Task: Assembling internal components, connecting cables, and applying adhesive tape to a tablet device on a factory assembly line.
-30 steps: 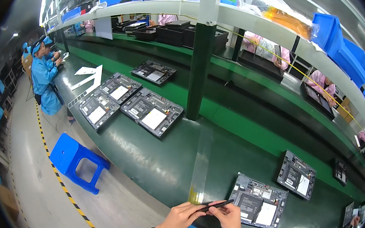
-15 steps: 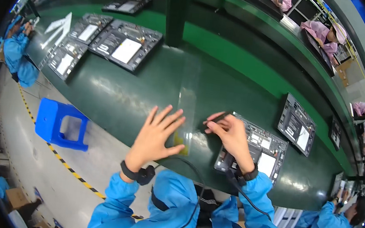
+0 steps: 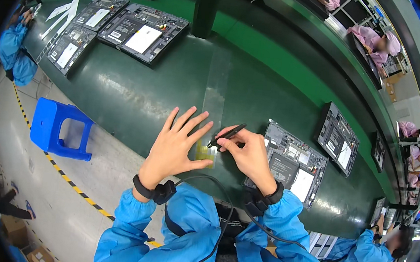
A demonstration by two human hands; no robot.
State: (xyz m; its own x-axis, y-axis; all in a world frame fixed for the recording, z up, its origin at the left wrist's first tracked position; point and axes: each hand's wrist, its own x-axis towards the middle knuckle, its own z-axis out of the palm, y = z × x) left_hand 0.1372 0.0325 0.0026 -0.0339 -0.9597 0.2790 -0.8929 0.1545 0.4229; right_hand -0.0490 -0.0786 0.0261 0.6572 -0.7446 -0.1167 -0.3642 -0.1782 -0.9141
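My left hand [image 3: 174,145] lies with fingers spread, palm down, over the green tabletop [image 3: 126,108], beside a strip of clear film [image 3: 214,98] stuck to it. Small yellow translucent tape pieces [image 3: 203,153] sit at the near end of that strip, next to my left thumb. Between the fingers of my right hand [image 3: 248,155] is a slim black pointed tool [image 3: 230,134]; whether it is a pen or tweezers I cannot tell. Its tip points down-left at the yellow tape. Beyond my right wrist lies an opened laptop base [image 3: 293,161], partly covered by that hand and wrist.
More opened device bases [image 3: 142,36] stand at the far left, near white cut-out frames [image 3: 64,18]. Another base [image 3: 339,138] rests to the right. A dark green post [image 3: 205,9] rises at the back. A blue stool [image 3: 61,129] stands left on the floor. Co-workers sit at both sides.
My right hand has moved left, bringing the black tool's tip to the yellow tape. My left hand stays spread beside the film. The whole view has shifted slightly.
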